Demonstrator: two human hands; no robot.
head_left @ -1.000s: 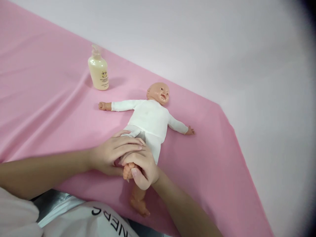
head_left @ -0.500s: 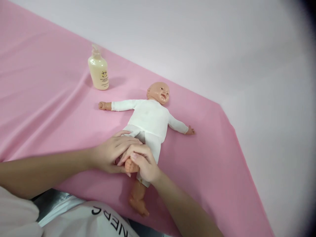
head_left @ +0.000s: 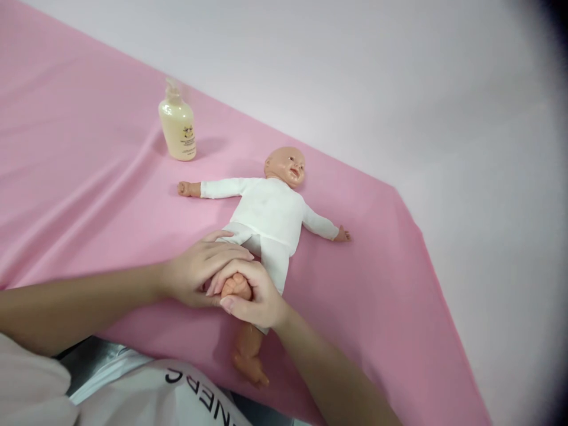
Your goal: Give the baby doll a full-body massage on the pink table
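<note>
I am working on the baby doll's [head_left: 270,216] near legs: my right hand [head_left: 255,296] has its fingers wrapped around one foot, my left hand [head_left: 199,275] lies flat across the other leg. Next, I judge, calls for gentle strokes. The pink cloth's [head_left: 89,177] near edge is close; the lotion bottle [head_left: 177,127] stands well apart, far left.

White shirt [head_left: 195,396] at bottom edge carries black capital letters, seen upside down from the wearer's side; "NERG" or "NERC" is as far as it reads, the rest is cut off by the frame. Pump bottle [head_left: 177,125] on the pink cloth has a small dark logo and print lines, too small to read.
</note>
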